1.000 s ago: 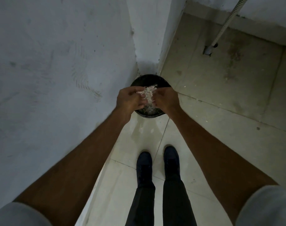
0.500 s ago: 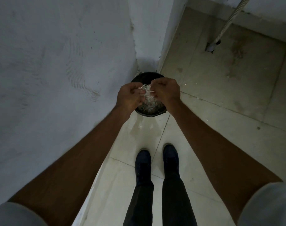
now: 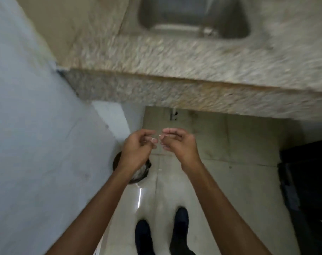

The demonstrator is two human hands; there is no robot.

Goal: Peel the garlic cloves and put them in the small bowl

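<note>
Speckled stone counter (image 3: 156,70) w/ steel sink (image 3: 193,15) up top, all blurred; tile floor (image 3: 230,162) below, white wall (image 3: 37,126) at L. L hand (image 3: 138,150) & R hand (image 3: 178,146) close together, fingertips nearly meeting, fingers curled in; can't tell if anything's pinched. Black bin (image 3: 147,167) on floor, partly under L wrist, pale peel scraps (image 3: 138,175) inside.

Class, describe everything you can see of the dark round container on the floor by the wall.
The dark container is round with a black rim; its material is unclear in the blur. It stands upright on the pale floor tiles, close beside the wall. The left forearm crosses in front and hides its middle, so only its two sides show. Something pale shows inside.
</note>
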